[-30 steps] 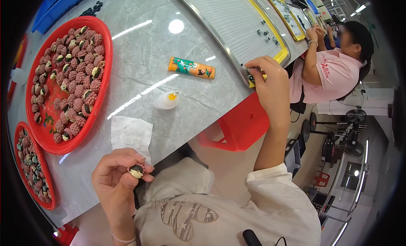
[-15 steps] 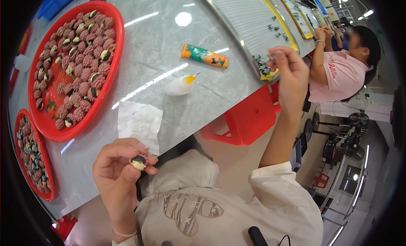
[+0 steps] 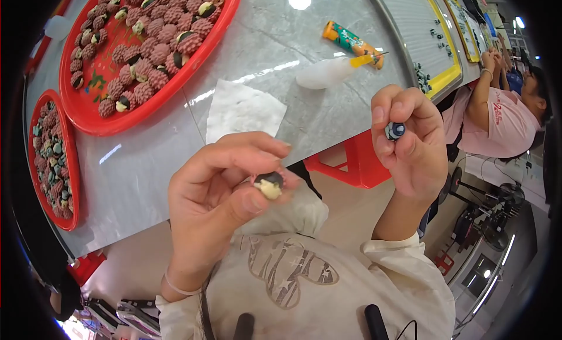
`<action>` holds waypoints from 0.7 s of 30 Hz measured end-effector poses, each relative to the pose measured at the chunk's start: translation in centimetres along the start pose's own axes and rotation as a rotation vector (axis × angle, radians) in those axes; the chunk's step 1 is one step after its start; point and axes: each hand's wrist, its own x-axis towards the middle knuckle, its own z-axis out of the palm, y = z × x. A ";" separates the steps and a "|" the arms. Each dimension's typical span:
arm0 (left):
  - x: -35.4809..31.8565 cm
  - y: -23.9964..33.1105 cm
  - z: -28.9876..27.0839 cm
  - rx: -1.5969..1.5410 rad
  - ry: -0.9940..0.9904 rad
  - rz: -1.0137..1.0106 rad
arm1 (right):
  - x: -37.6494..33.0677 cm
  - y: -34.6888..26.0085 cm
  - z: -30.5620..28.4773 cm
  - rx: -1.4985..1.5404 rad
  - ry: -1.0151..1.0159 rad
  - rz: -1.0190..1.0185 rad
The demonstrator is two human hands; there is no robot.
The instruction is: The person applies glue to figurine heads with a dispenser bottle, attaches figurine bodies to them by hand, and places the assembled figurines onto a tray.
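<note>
Small red tray (image 3: 75, 182) and large red tray (image 3: 100, 127) on the desk (image 3: 140, 188), rims likely there to contain the loose pieces (image 3: 158, 79). Left hand (image 3: 211, 193) pinches the pink piece (image 3: 269, 186), thumb to fingertips, dark-and-cream face out, probably to leave it exposed. White sheet (image 3: 243, 112) just beyond, then bottle (image 3: 325, 74) and tube (image 3: 351, 41) near each other, presumably for easy reach. Right hand (image 3: 415, 144) pinches the blue piece (image 3: 394, 130) by the desk's near edge. Counts: 2 red trays, 1 sheet, 1 bottle, 1 tube, 1 piece per hand; tray contents overlap, uncountable.
</note>
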 end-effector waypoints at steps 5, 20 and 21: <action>-0.1 -0.7 -0.6 -0.042 -0.074 0.046 | -0.1 1.0 1.3 0.023 -0.061 0.040; -0.5 -0.2 0.3 0.001 0.090 -0.086 | 0.5 2.1 3.4 -0.492 -0.324 -0.272; -0.5 -0.2 0.2 -0.001 0.083 -0.093 | 0.4 2.2 3.5 -0.491 -0.323 -0.270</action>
